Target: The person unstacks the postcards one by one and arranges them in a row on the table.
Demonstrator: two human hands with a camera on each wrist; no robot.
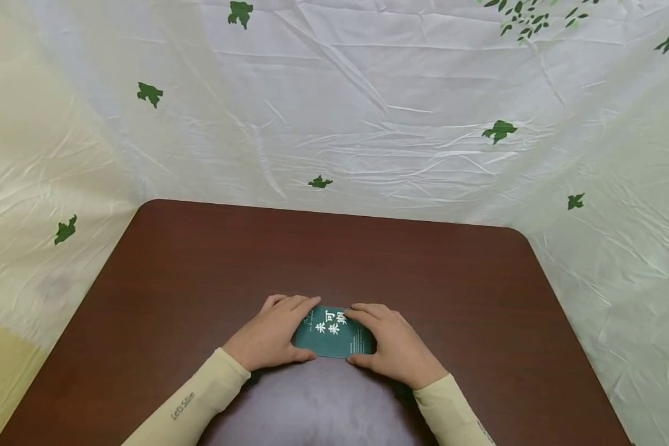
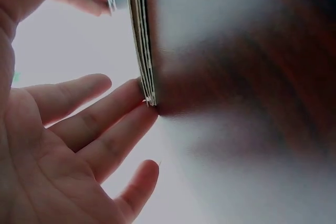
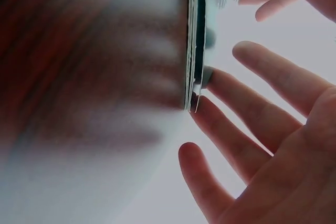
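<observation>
A thin stack of green booklets (image 1: 330,342), the top cover printed with white characters, lies on the brown table near its front edge. My left hand (image 1: 273,333) holds its left end, thumb at the near edge and fingers at the far edge. The right hand (image 1: 394,342) grips the right end in the same way. In the left wrist view, two fingertips touch the corner of the layered stack (image 2: 137,30). Several thin layers of the stack (image 3: 193,45) show in the right wrist view, the top one slightly apart, with fingertips against the corner.
The brown table (image 1: 334,260) has rounded far corners. White cloth (image 1: 368,124) with green leaf prints hangs behind it and along both sides. A rounded, pale purplish shape (image 1: 323,402) lies between the forearms at the front edge.
</observation>
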